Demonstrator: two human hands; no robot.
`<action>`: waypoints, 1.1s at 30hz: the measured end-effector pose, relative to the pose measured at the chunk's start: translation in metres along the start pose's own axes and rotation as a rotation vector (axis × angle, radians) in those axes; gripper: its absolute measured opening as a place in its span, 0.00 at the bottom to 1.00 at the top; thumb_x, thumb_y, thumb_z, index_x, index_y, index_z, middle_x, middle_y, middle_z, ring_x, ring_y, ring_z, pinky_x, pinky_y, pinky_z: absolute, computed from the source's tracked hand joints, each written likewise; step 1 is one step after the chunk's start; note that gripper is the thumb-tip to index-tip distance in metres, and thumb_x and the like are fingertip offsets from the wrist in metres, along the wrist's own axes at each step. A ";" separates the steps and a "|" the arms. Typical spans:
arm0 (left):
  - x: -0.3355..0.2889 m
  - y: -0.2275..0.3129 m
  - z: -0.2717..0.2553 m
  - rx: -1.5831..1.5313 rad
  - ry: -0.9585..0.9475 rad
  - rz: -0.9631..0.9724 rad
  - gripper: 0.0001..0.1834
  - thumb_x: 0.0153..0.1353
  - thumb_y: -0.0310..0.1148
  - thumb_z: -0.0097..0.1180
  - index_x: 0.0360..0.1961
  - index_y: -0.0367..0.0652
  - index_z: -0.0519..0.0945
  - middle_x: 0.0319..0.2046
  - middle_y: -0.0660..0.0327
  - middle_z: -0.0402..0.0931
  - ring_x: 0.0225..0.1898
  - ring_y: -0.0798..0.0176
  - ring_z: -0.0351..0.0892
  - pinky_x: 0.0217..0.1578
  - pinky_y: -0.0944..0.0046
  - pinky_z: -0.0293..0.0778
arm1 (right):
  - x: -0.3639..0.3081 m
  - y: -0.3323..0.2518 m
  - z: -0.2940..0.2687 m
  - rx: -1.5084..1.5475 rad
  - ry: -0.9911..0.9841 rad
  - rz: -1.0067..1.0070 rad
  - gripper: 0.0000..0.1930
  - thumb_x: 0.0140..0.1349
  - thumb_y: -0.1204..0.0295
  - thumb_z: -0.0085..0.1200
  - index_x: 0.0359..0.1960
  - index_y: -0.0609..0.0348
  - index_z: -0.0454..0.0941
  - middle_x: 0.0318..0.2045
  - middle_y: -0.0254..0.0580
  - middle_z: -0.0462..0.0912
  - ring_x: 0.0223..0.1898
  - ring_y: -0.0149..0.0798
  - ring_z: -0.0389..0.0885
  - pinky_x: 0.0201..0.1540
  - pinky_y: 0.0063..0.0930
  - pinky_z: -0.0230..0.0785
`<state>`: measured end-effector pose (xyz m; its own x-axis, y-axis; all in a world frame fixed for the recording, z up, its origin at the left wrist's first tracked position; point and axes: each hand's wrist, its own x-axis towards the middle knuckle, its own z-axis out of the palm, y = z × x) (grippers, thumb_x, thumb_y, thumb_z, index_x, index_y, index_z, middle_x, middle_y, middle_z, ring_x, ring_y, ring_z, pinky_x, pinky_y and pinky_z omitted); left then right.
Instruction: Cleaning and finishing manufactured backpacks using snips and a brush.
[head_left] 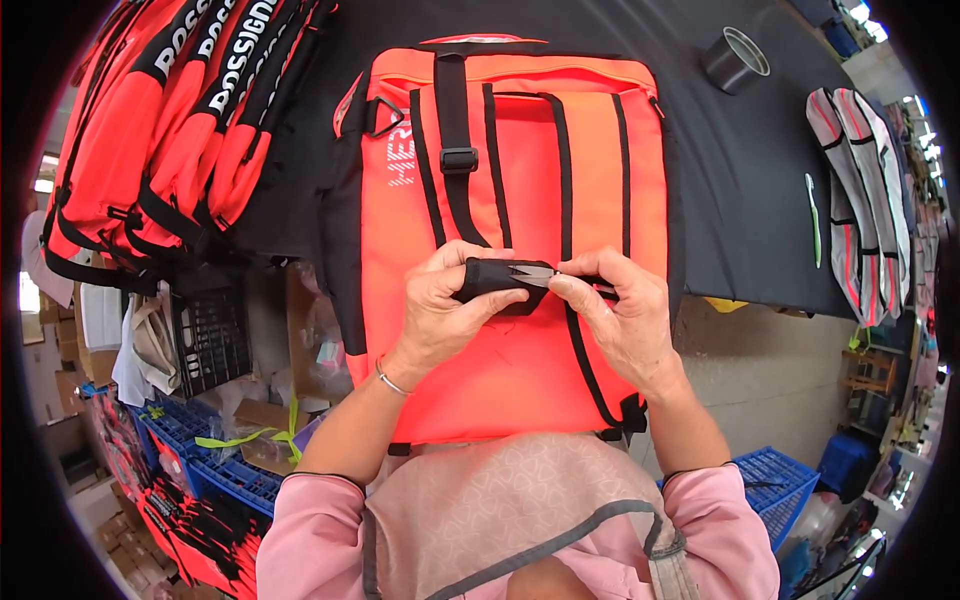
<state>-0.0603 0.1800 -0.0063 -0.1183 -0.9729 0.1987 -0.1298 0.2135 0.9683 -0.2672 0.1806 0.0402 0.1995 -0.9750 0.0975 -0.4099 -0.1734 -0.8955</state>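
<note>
A bright orange-red backpack (455,395) with black edging lies on the black-covered table, its shoulder straps facing up. Above its middle, my left hand (435,305) is closed on a black fabric handle wrap (488,277), thumb below and fingers above. My right hand (635,315) pinches a pair of small metal thread snips (535,275). Their pointed blades lie against the wrap's edge, close to my left thumb. The rest of the snips is mostly covered by my right fingers. A black webbing strap with a buckle (459,160) runs down the left shoulder strap.
Several red and black bags (170,140) are stacked at the left. On the table's right side are a dark metal cup (730,70), a green-and-white toothbrush (814,222) and several grey padded straps (855,210). Blue crates (770,490) and a black crate (210,330) stand lower down.
</note>
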 end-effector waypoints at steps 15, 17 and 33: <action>0.002 0.000 -0.004 -0.006 -0.079 0.025 0.14 0.48 0.21 0.74 0.38 0.40 0.88 0.38 0.61 0.80 0.37 0.69 0.82 0.36 0.71 0.81 | 0.008 0.004 -0.008 0.122 -0.097 0.095 0.07 0.61 0.74 0.64 0.34 0.65 0.80 0.28 0.40 0.84 0.29 0.32 0.82 0.34 0.25 0.74; 0.002 -0.003 -0.002 -0.067 -0.044 -0.003 0.13 0.49 0.21 0.73 0.38 0.40 0.88 0.39 0.61 0.80 0.37 0.69 0.82 0.36 0.71 0.82 | 0.008 0.004 -0.010 0.250 -0.114 0.164 0.07 0.62 0.74 0.63 0.35 0.66 0.80 0.28 0.40 0.84 0.30 0.29 0.82 0.34 0.23 0.74; -0.023 0.006 -0.017 0.053 -0.157 0.028 0.16 0.44 0.22 0.76 0.38 0.39 0.88 0.43 0.57 0.82 0.40 0.62 0.83 0.41 0.64 0.81 | -0.004 0.010 -0.019 0.153 -0.072 0.159 0.07 0.62 0.74 0.63 0.35 0.65 0.79 0.27 0.35 0.82 0.29 0.27 0.78 0.35 0.21 0.72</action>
<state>-0.0420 0.2024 -0.0025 -0.2742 -0.9417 0.1949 -0.1758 0.2484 0.9526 -0.2890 0.1804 0.0392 0.2085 -0.9750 -0.0766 -0.3029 0.0101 -0.9530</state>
